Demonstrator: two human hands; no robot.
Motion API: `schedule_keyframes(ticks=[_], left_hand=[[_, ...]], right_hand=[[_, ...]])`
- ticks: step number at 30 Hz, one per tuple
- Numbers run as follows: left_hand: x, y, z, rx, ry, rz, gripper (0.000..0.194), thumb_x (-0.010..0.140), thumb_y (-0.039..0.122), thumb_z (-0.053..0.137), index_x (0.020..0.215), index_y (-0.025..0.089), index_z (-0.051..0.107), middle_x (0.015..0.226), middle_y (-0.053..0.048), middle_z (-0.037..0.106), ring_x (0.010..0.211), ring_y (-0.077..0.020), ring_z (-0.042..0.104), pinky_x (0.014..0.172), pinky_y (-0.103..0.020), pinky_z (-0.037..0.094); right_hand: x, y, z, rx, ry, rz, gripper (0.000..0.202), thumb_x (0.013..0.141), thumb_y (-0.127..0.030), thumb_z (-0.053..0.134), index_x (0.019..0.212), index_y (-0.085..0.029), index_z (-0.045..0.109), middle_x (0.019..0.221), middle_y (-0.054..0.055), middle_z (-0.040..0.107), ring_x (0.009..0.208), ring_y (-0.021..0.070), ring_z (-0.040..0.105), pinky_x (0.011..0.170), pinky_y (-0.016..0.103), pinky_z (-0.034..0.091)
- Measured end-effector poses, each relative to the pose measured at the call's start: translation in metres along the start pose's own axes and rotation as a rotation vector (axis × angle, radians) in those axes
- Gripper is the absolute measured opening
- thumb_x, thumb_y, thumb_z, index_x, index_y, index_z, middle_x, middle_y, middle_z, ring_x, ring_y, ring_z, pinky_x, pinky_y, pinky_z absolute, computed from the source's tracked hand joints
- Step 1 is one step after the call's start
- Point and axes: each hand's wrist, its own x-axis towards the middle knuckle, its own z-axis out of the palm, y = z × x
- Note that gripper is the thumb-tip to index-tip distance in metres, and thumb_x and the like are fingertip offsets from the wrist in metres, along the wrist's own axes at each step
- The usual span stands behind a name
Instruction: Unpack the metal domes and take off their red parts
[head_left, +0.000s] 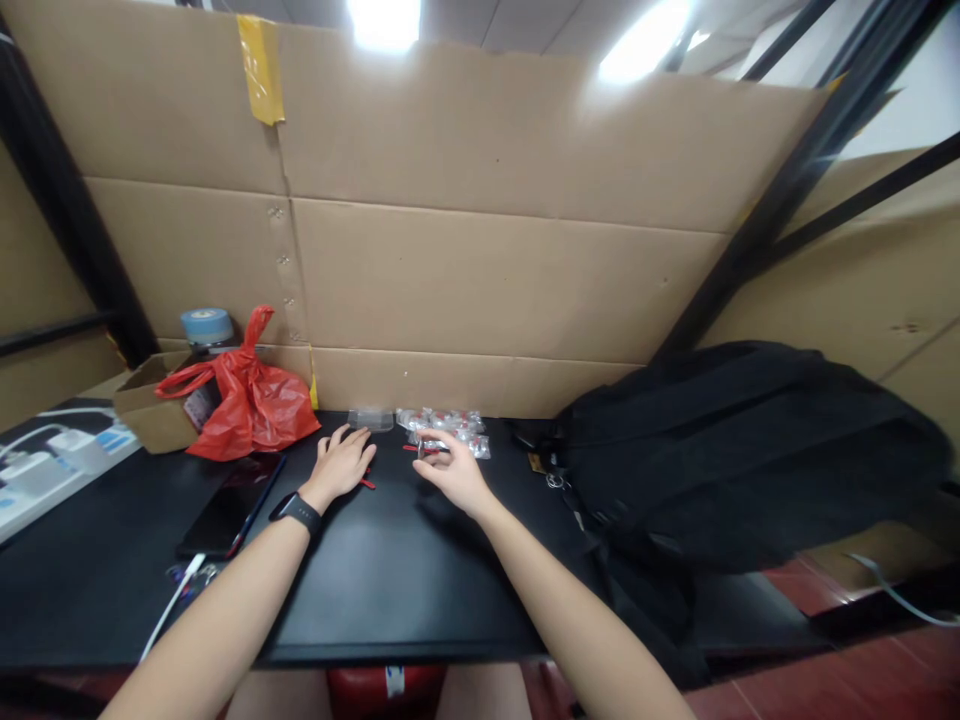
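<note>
My left hand (343, 466) lies on the black table with its fingers stretched forward, wearing a dark watch on the wrist. A small red piece (367, 484) shows beside its thumb; the rest of that piece is hidden. Just beyond the fingertips sits a clear plastic box (371, 420). My right hand (456, 475) is raised a little over the table, thumb and forefinger curled together around something small and shiny that I cannot make out. Another small red piece (409, 448) appears by its fingertips. Behind it lie several clear packets (469, 425) with red bits inside.
On the left are a phone (232, 505) with a white cable, a tied red plastic bag (259, 405), a cardboard box (154, 410) and a white power strip (67, 465). A large black backpack (735, 450) takes up the right. Cardboard panels (465, 260) wall off the back.
</note>
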Motion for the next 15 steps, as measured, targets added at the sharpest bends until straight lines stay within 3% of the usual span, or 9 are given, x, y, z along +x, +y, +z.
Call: schedule_keyframes(ticks=[5,10,15], left_hand=[[-0.0004,-0.0018,0.0004,-0.026,0.033,0.007,0.049,0.102,0.041,0.025,0.140,0.025,0.052,0.148,-0.008,0.050,0.136,-0.0287,0.038,0.106,-0.051,0.032],[-0.0007,-0.0036,0.0001,-0.041,0.020,0.040,0.047,0.102,0.042,0.024,0.132,0.030,0.059,0.151,-0.004,0.047,0.140,-0.0293,0.033,0.107,-0.053,0.030],[-0.0001,-0.0035,0.0003,-0.029,0.001,0.035,0.048,0.102,0.040,0.026,0.139,0.028,0.053,0.148,-0.007,0.050,0.139,-0.0298,0.034,0.107,-0.053,0.031]], right_hand=[[-0.0008,-0.0026,0.0001,0.020,0.003,0.018,0.051,0.068,-0.030,0.075,0.116,-0.021,0.061,0.109,0.006,0.067,0.071,0.0123,0.067,0.067,0.026,0.057],[-0.0017,-0.0056,0.0002,0.026,-0.003,0.013,0.050,0.068,-0.030,0.076,0.115,-0.022,0.061,0.115,0.007,0.065,0.073,0.0123,0.067,0.069,0.027,0.057],[-0.0015,-0.0040,-0.0003,0.025,-0.010,0.002,0.051,0.069,-0.031,0.076,0.116,-0.021,0.061,0.116,0.007,0.064,0.074,0.0124,0.067,0.070,0.027,0.057]])
